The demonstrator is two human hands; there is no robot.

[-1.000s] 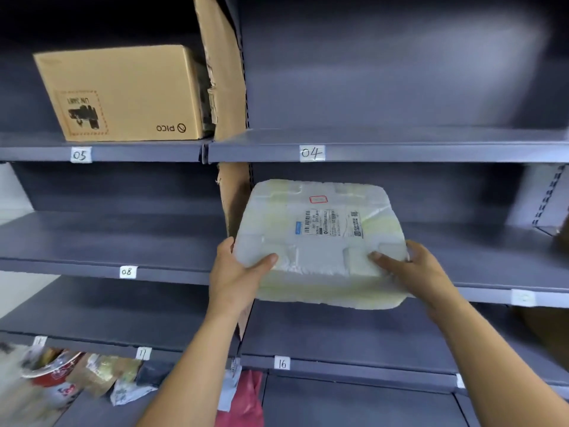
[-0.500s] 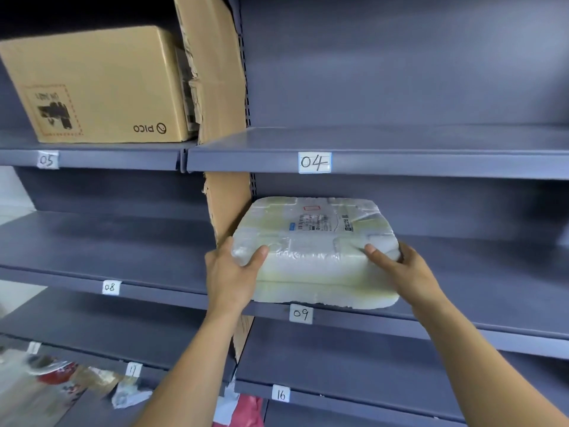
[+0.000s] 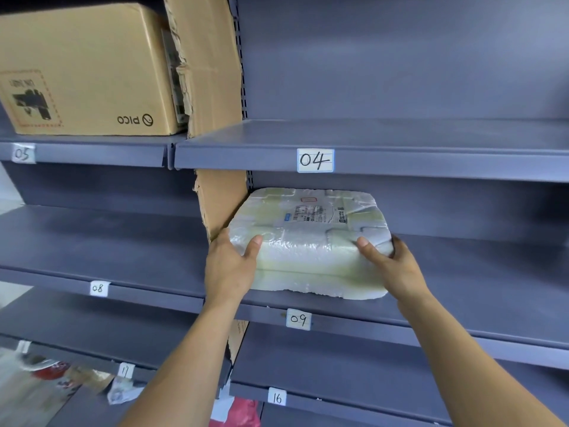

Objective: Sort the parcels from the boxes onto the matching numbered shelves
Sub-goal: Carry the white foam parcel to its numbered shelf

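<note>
A white foam parcel (image 3: 311,238) wrapped in clear film, with a printed label on top, lies flat on the grey shelf tagged 09 (image 3: 462,306). My left hand (image 3: 229,266) grips its near left corner, thumb on top. At the near right corner my right hand (image 3: 391,266) holds it the same way, fingers round the side. The 09 tag (image 3: 298,318) sits on the shelf lip just below the parcel.
A brown PICO carton (image 3: 83,72) stands on shelf 05 at upper left. Torn cardboard (image 3: 215,118) hangs between the bays, beside the parcel. Shelves 04 (image 3: 315,160), 08 (image 3: 99,288), 16 (image 3: 277,397) surround it. Bagged parcels (image 3: 61,380) lie at lower left.
The parcel went from tilted in front of the shelf to lying flat on shelf 09, pushed further in. Both hands stayed on its near corners.
</note>
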